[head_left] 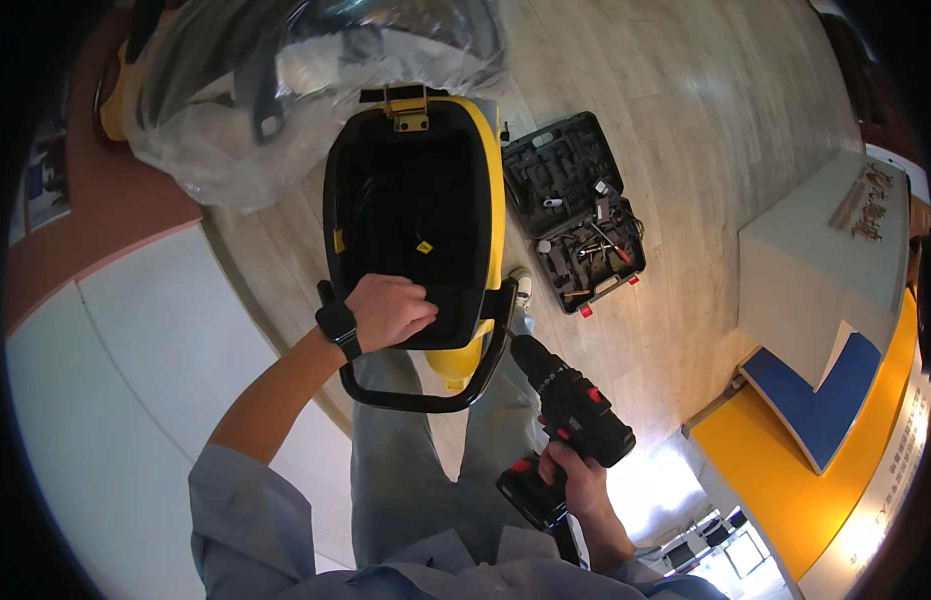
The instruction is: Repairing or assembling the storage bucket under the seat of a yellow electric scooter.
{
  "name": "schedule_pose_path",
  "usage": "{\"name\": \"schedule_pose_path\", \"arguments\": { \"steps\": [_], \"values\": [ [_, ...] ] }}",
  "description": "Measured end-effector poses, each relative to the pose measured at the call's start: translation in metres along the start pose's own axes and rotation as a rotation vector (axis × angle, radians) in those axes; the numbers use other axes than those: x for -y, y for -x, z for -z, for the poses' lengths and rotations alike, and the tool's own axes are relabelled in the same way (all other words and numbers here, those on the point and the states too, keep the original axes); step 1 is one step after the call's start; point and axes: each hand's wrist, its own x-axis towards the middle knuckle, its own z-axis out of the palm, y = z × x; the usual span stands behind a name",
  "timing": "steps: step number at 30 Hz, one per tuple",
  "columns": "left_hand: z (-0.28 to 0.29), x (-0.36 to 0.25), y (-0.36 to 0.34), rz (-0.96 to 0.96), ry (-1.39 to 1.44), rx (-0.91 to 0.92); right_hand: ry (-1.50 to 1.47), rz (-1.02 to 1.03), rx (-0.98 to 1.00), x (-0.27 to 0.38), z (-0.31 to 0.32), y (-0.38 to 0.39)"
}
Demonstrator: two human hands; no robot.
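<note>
My right hand (pixel 578 482) grips a black cordless drill (pixel 578 408) with red accents, its fingers wrapped round the handle above the battery. The bit end points up and left, close to the black tube handle (pixel 416 402) of a yellow and black machine (pixel 497 205). My left hand (pixel 391 312), with a black watch at the wrist, is closed over the near end of the machine's black open tub (pixel 411 180). Its fingertips are curled under, so what they hold, if anything, is hidden. A small yellow label (pixel 424 247) shows inside the tub. A metal hinge (pixel 411 122) sits on the far rim.
An open black tool case (pixel 561 150) with tools lies on the wooden floor (pixel 686 110) to the right. Clear plastic wrap (pixel 226 150) covers a bulky item beyond the tub. White panels (pixel 146 350) stand at left; a yellow and blue counter (pixel 776 430) stands at right.
</note>
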Motion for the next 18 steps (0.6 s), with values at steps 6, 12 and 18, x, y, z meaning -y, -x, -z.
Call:
{"name": "schedule_pose_path", "arguments": {
  "steps": [6, 12, 18],
  "values": [
    [0.015, -0.007, -0.003, 0.074, -0.009, 0.100, 0.012, -0.003, 0.013, -0.006, 0.012, -0.002],
    [0.018, -0.011, -0.017, -0.207, -0.270, 0.083, -0.074, -0.016, 0.013, -0.016, 0.019, -0.005],
    [0.026, -0.012, -0.024, -0.090, -0.193, 0.088, -0.013, 0.011, 0.014, -0.020, 0.030, -0.008]
  ]
}}
